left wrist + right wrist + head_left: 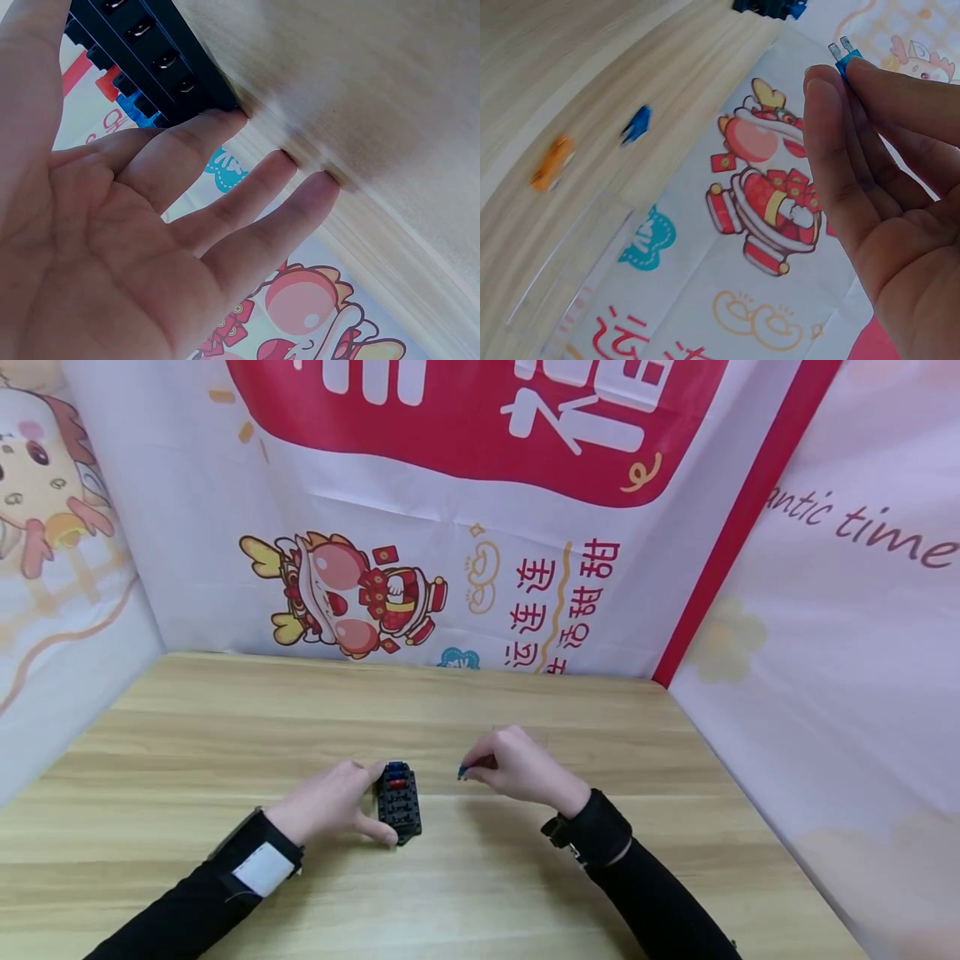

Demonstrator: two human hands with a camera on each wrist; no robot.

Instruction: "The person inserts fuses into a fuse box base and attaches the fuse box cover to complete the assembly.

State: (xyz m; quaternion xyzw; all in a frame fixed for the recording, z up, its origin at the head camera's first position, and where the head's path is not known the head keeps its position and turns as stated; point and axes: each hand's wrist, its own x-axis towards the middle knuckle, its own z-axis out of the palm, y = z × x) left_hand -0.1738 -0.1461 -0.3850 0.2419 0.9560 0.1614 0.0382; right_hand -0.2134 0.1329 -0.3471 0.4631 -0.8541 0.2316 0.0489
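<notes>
A black fuse block (400,806) lies on the table, with blue fuses (396,768) and a red fuse (397,784) seated toward its far end. My left hand (337,802) holds the block from the left, thumb at the near end and index finger at the far end. In the left wrist view, the other fingertips (328,180) rest on the tabletop beside the block. To the right, my right hand (517,768) pinches a blue blade fuse (846,63) between thumb and fingers, apart from the block. Its two metal prongs point away from the fingertips.
In the right wrist view, another blue fuse (637,125) and an orange fuse (552,162) lie on the wooden table (225,718). A clear plastic box (574,270) is near them. Printed cloth (465,502) stands behind the table and along its sides.
</notes>
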